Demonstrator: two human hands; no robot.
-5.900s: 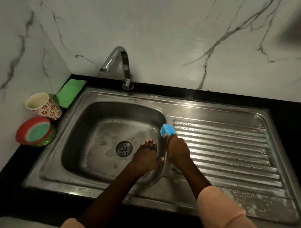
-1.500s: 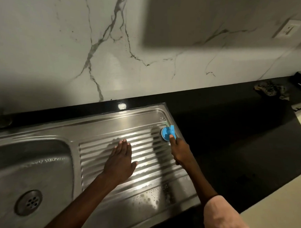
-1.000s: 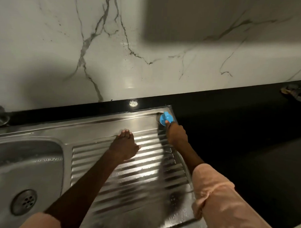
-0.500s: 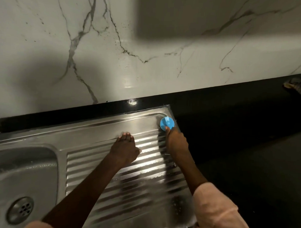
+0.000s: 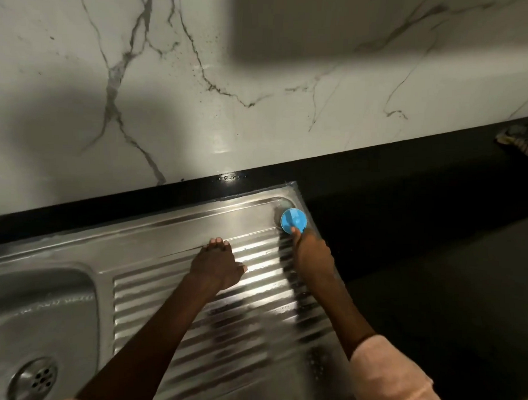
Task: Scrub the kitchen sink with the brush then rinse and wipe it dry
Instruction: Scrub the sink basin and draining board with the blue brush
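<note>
Two hands are on one steel sink. The right hand holds one round blue brush with its fingers curled on it, and the brush is pressed down at the far right corner of the sink, right by the edge. The left hand lies flat on the ridged part of the sink, fingers straight and close together, thumb out to the side. It is near the right hand but does not touch it. One bowl is at the left end of the sink, with one drain at its near left. One pink sleeve covers the right arm. One dark worktop runs along the back and right of the sink. One crumpled rag lies at the far right edge of the worktop, well apart from the sink.
</note>
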